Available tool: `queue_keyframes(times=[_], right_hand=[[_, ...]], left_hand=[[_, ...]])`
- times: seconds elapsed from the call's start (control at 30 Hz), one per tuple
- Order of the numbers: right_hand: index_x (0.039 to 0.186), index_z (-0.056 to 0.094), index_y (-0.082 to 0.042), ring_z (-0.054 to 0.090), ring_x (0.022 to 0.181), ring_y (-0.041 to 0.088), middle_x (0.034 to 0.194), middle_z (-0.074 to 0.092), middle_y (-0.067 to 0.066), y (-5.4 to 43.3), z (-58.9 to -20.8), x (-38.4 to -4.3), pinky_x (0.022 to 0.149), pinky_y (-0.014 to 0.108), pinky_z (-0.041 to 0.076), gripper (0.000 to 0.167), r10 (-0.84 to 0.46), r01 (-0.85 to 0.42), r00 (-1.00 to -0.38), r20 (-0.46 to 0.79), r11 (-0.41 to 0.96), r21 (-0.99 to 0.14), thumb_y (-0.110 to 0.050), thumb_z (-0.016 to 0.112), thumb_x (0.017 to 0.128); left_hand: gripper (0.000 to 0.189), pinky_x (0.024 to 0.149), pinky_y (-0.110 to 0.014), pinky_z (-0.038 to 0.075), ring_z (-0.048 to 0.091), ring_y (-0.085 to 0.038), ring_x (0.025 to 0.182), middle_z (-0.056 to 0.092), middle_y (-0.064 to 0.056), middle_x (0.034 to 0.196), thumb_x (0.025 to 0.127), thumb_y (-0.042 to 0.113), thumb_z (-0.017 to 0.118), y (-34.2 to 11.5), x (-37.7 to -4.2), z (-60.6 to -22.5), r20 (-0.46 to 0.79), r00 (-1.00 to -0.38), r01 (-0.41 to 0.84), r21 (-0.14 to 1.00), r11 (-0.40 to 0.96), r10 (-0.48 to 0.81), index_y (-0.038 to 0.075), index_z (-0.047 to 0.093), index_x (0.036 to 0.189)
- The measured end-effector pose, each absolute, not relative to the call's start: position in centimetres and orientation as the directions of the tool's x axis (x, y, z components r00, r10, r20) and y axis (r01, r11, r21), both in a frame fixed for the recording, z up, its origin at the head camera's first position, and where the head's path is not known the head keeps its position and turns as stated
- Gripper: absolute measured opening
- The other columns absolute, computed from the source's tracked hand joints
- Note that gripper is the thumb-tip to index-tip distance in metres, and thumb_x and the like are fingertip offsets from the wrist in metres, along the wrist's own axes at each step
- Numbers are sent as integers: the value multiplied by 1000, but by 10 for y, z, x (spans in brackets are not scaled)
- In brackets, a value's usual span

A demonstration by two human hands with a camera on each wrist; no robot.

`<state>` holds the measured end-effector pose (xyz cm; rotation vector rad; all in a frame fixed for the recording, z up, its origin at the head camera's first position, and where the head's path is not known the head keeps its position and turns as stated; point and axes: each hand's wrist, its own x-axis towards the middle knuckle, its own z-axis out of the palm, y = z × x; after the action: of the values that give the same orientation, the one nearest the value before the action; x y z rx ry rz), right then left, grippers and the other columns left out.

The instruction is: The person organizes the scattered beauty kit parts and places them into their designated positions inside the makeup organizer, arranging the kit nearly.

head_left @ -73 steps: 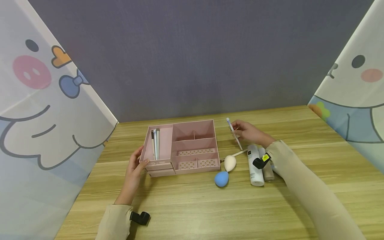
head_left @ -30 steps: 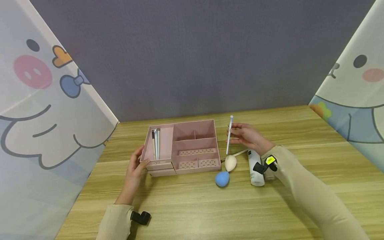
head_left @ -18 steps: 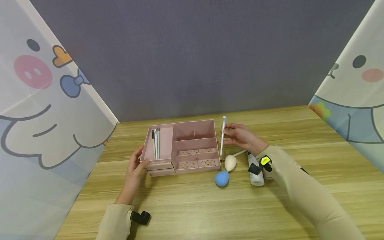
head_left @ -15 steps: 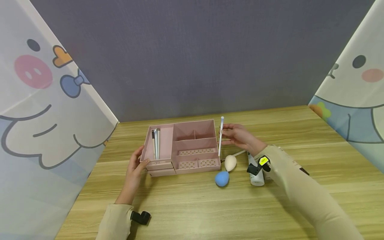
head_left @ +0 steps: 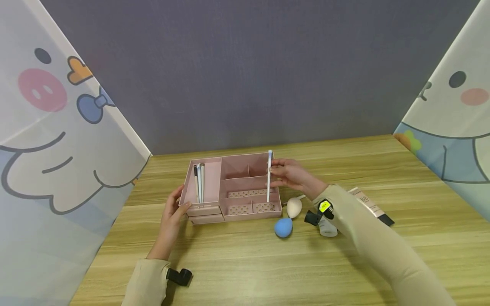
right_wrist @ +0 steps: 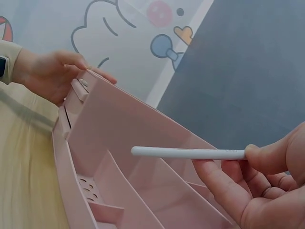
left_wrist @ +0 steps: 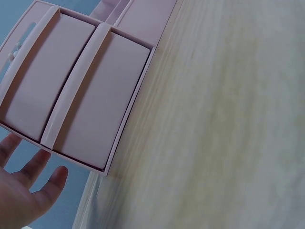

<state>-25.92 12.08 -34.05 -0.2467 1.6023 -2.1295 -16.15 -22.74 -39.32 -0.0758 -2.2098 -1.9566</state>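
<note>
In the head view, my right hand [head_left: 292,175] pinches a slim white makeup brush [head_left: 269,182] with a pale blue tip. It stands near upright over the right compartments of a pink organizer [head_left: 212,180]. In the right wrist view the brush's white handle [right_wrist: 190,153] lies across thumb and fingertips, pointing toward the organizer's divider. My left hand [head_left: 169,223] rests on the organizer's left side, thumb on the front corner rim, fingers extended along the wall. Several brushes [head_left: 200,182] lie side by side in the left top tray. Two drawers [left_wrist: 105,100] show closed in the left wrist view.
Right of the organizer lie a cream sponge [head_left: 294,208] with a stick behind it, a blue sponge [head_left: 283,228], and a white bottle [head_left: 328,228] partly under my right sleeve. A BB cream tube [head_left: 367,203] lies beyond the forearm. A grey panel [head_left: 252,76] stands behind.
My right hand has carried the brush left from beside the organizer to over its right compartments, turning it near upright. The tube has come into view. My left hand has stayed put.
</note>
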Motion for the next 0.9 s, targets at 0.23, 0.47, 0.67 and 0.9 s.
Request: queue_keyframes(times=[0.23, 0.47, 0.67, 0.9], right_hand=[[136, 30, 17, 60, 89, 18, 108, 49, 14, 106, -344, -256, 90, 46, 51, 38, -477, 268, -868, -139, -215, -939, 9, 40, 100], [136, 29, 19, 63, 84, 20, 99, 51, 10, 90, -344, -252, 83, 41, 55, 38, -502, 268, -854, -135, -203, -942, 9, 39, 100], [136, 30, 19, 60, 82, 15, 96, 52, 6, 74, -344, -248, 79, 37, 57, 40, -499, 273, -854, -148, -187, -944, 8, 42, 99], [129, 39, 16, 60, 80, 14, 94, 53, 5, 55, -342, -243, 75, 35, 58, 32, -508, 276, -848, -151, -180, -944, 8, 45, 99]], left_hand=[[54, 93, -17, 38, 42, -11, 119, 35, -12, 144, 100, 5, 47, -227, -162, -394, 174, -981, 163, 979, 126, -85, 1, 30, 151], [53, 93, -18, 39, 42, -11, 119, 36, -10, 144, 100, 5, 47, -227, -162, -394, 173, -981, 162, 980, 118, -87, 2, 31, 151], [53, 93, -18, 38, 42, -11, 119, 36, -9, 143, 100, 5, 48, -227, -162, -394, 170, -981, 158, 980, 124, -92, 2, 31, 151], [53, 93, -18, 38, 43, -11, 119, 37, -8, 141, 101, 5, 47, -227, -162, -394, 177, -980, 164, 978, 126, -95, 2, 31, 151]])
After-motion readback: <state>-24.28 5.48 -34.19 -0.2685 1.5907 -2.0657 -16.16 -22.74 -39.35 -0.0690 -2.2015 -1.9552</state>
